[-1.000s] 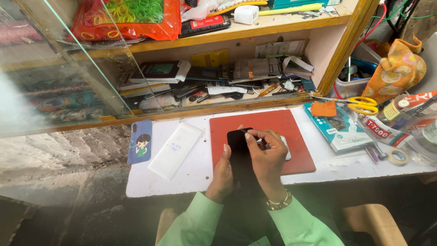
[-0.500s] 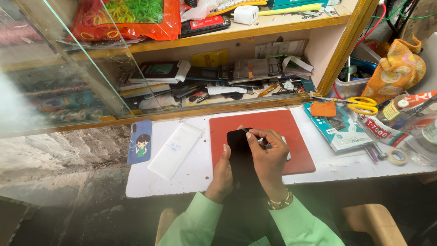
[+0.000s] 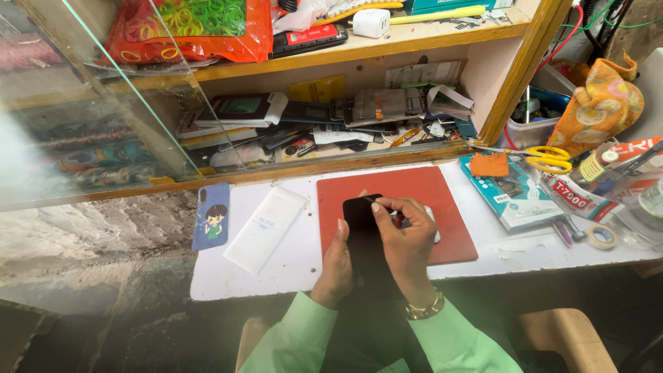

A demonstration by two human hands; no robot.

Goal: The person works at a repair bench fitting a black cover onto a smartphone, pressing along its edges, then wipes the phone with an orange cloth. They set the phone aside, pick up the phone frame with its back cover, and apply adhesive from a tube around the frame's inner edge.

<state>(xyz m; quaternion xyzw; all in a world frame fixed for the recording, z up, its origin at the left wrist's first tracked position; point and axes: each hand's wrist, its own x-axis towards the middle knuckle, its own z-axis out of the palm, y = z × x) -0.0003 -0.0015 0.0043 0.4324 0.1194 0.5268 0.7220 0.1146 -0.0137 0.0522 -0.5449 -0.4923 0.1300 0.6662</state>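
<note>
A black phone (image 3: 360,220) is held upright over the front edge of a red mat (image 3: 414,186) on the white worktop. My left hand (image 3: 333,268) grips its left edge and back from below. My right hand (image 3: 406,238) rests on its right side, thumb and forefinger pinched at the top right corner of the dark screen. Whether something thin sits between those fingertips is too small to tell. Both arms wear light green sleeves; a gold bracelet circles the right wrist.
A blue cartoon phone case (image 3: 210,215) and a white flat packet (image 3: 266,228) lie left of the mat. Yellow scissors (image 3: 549,157), an orange pad (image 3: 489,164), a printed box (image 3: 514,195), tape roll (image 3: 601,237) sit right. A wooden shelf (image 3: 331,117) of phone parts stands behind.
</note>
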